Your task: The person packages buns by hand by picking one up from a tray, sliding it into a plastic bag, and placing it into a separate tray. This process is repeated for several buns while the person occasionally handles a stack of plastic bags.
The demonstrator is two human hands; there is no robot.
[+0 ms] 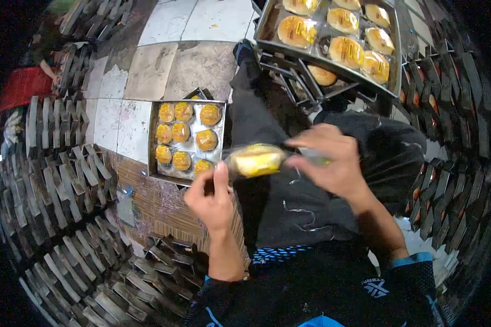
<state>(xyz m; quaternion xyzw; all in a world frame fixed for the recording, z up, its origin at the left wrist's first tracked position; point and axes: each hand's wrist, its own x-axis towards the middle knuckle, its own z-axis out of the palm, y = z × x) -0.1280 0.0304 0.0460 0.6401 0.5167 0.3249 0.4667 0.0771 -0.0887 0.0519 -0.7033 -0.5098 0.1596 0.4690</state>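
The wrapped bun (256, 159) sits at the centre of the frame, held in the air between both hands above the person's dark-clothed lap. It is a round, yellow baked item enclosed in clear film.

The left hand (213, 196), lower centre-left, is closed narrowly: thumb and fingertips pinch the film at the left end of the wrapper. The right hand (333, 161), centre-right, grips the opposite end of the film with curled fingers. Neither hand presses on the bun itself, as far as the view shows; the right end is slightly motion-blurred.

Handling judgement:
- Weight: probably light; two pinch grips carry it without visible strain.
- Body: likely soft and crushable. Avoid squeezing across the middle.
- Wrapper: thin, glossy film, probably slippery and easily torn. Take hold at the loose ends, where the film bunches.

Surroundings:
- A metal tray (154, 152), centre-left of the frame, rests on a woven mat on the floor and holds three rows of similar buns.
- A second tray (267, 24), upper right, holds larger wrapped buns on a dark rack.
- Stacks of grey moulds (65, 196) fill the left and lower-left edges.
- Another person in red is at the upper left, well apart.
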